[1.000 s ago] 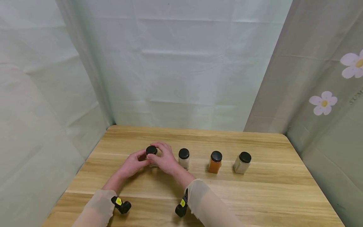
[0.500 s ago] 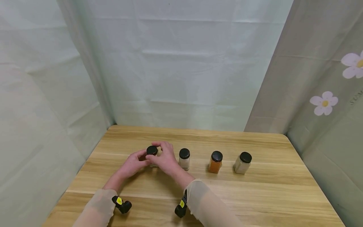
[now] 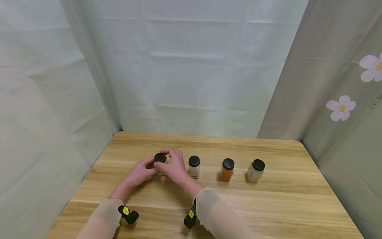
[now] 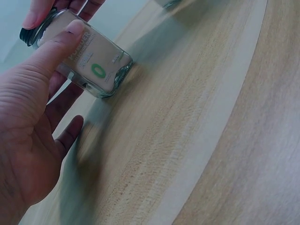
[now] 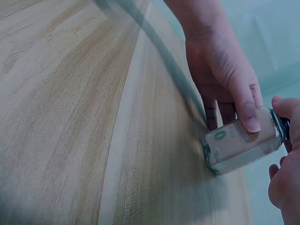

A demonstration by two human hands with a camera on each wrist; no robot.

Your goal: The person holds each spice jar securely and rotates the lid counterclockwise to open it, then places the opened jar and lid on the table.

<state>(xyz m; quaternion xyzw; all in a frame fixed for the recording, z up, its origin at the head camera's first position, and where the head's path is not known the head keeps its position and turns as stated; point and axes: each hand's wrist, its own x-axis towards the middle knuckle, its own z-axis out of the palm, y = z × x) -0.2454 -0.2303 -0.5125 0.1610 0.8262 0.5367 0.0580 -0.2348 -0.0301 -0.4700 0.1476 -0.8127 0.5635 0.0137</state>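
- While little shifted, my left fingers [image 4: 58, 44] gripped the leftmost jar [image 4: 101, 54].
- My right fingers [image 3: 174, 154] pinched its black lid [image 3: 159, 157], still on.
- Rightward, 3 other jars [image 3: 225, 174] stood on the counter [image 3: 283, 199].

I take this for a small booth curtained off for recording, set up around a wood-grain tabletop [image 3: 286, 209]. Pale, creased cloth hangs close behind it as a back curtain [image 3: 203, 66], and more drapes down the left side [image 3: 47, 119] and right side [image 3: 316, 76]. The right one carries printed flowers [image 3: 341, 108] and some lettering. I also see a black device [image 3: 130, 217] strapped at each wrist, which fits filming. The black-lidded jars [image 3: 194, 168] look kitchen-like; what sort of building lies beyond the cloth, I can't tell.
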